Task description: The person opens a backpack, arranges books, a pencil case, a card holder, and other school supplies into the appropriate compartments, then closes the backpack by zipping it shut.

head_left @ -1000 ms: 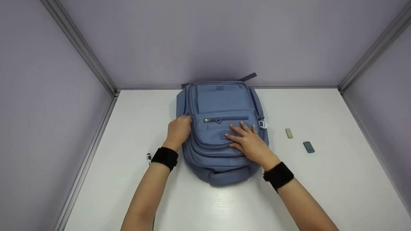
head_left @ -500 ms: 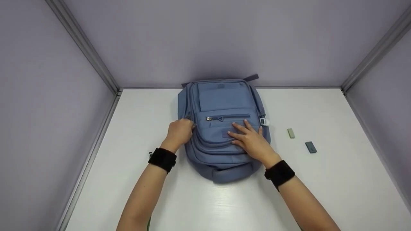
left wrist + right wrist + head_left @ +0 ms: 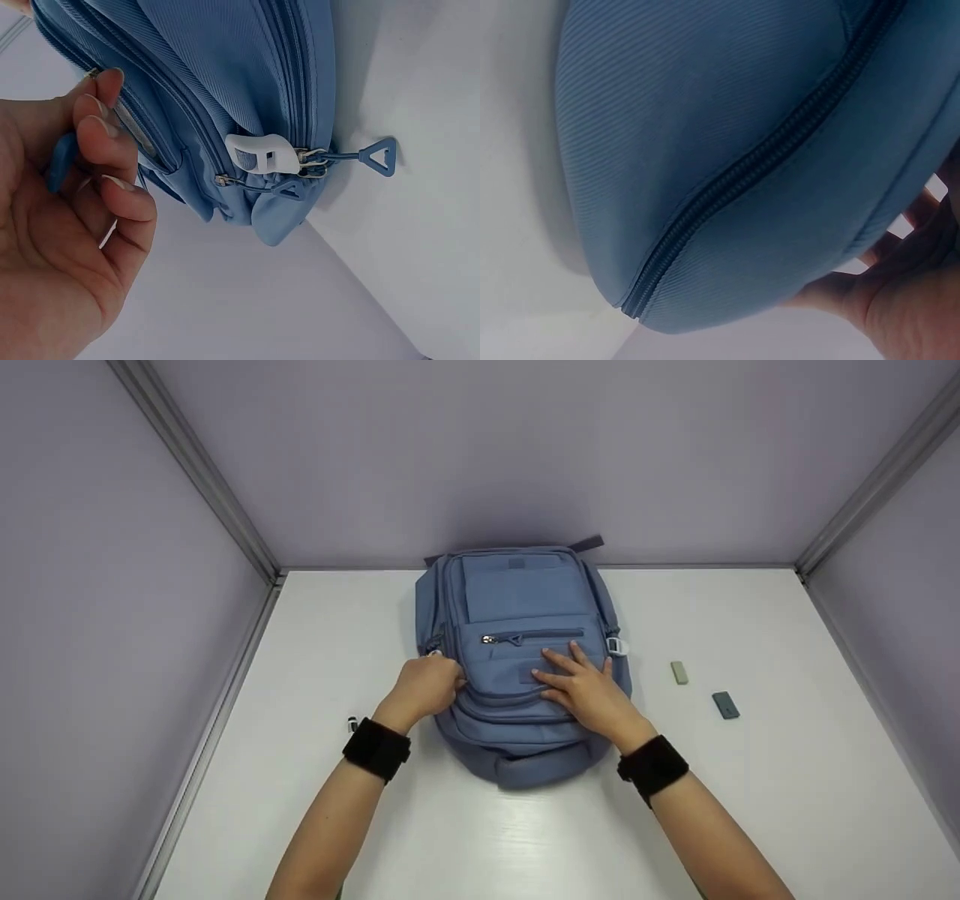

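Observation:
A blue backpack lies on its back on the white table, front pockets up. At its left side my left hand pinches a zipper pull; the metal slider shows at the fingertips in the left wrist view. Behind that slider the zipper is parted, with a pale strip of lining showing. My right hand rests on the front pocket with fingers spread. A white buckle and two other triangular zipper pulls hang on the bag's left side.
Right of the bag lie a pale green small block and a dark teal small block. A small black-and-white item is partly behind my left wrist. Walls stand at the table's back and sides.
My left hand has moved down along the bag's left side, toward me, with the zipper pull. The right hand stays on the front pocket, and the bag has hardly shifted.

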The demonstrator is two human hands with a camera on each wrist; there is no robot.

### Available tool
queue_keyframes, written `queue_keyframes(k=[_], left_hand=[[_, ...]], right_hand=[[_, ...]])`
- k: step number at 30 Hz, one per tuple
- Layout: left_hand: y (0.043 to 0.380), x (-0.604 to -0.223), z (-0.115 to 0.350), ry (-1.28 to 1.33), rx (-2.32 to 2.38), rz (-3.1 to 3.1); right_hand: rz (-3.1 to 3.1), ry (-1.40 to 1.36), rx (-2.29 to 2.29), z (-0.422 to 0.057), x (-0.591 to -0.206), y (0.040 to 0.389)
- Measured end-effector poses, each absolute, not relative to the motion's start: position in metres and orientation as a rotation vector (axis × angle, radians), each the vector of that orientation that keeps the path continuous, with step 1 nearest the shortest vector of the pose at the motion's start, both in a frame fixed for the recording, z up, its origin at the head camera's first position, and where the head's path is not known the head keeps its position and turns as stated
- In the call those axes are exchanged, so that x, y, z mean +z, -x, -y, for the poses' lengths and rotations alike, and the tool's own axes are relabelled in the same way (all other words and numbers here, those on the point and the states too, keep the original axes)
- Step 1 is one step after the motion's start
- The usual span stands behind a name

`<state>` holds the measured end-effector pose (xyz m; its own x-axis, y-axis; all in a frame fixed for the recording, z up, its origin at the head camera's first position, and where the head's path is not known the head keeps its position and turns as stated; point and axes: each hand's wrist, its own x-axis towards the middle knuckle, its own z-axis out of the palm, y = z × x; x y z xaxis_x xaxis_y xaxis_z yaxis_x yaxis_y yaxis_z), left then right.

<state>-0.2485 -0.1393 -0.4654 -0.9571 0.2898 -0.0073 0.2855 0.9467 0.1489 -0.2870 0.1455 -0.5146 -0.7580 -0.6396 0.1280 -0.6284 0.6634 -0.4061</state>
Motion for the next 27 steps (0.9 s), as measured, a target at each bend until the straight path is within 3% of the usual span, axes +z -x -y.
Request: queue_keyframes(k=[27], left_hand=[[0.225, -0.463, 0.096, -0.627, 0.256, -2.994]], right_hand=[[-2.894, 1.095, -0.612, -0.146, -0.517, 0.286]])
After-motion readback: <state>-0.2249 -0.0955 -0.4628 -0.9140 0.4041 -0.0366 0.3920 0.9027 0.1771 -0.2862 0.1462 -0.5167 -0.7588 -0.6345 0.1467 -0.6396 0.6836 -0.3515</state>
